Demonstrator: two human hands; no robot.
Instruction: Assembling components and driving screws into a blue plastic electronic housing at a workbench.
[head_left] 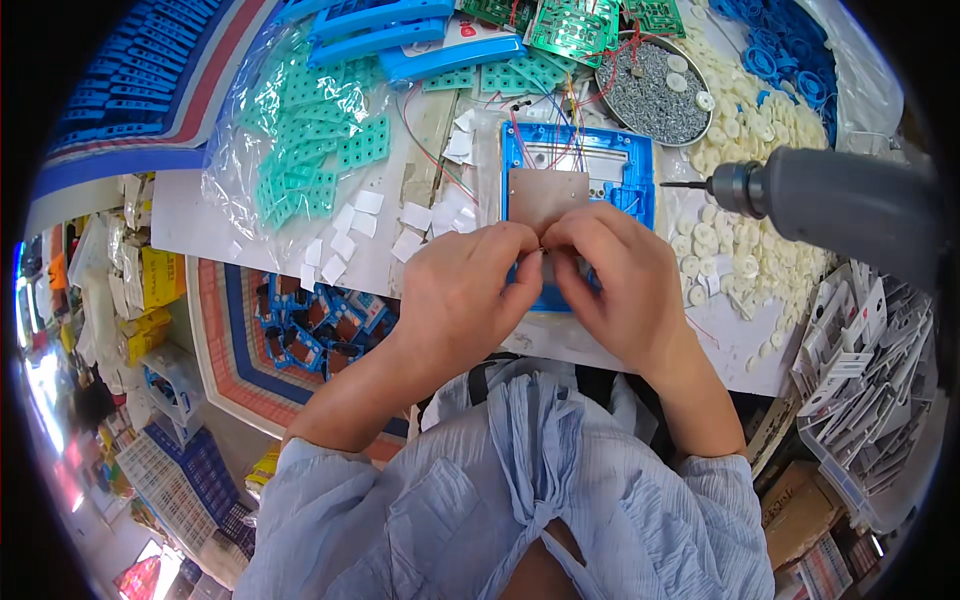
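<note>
A crowded workshop bench fills the room's middle, teal keypads heaped towards its left edge, pale discs spread along its right. At the near edge lies a blue casing, a brown plate over it. Left hand and right hand meet at the plate's lower edge; each grip is pressed together, pinching a small dark piece I can't identify. It could slip from those fingertips and vanish inside the casing. Thin wires trail off the casing's far side; a tug might strain a joint. The power screwdriver juts in from the right, so a careless right elbow or forearm might knock it.
</note>
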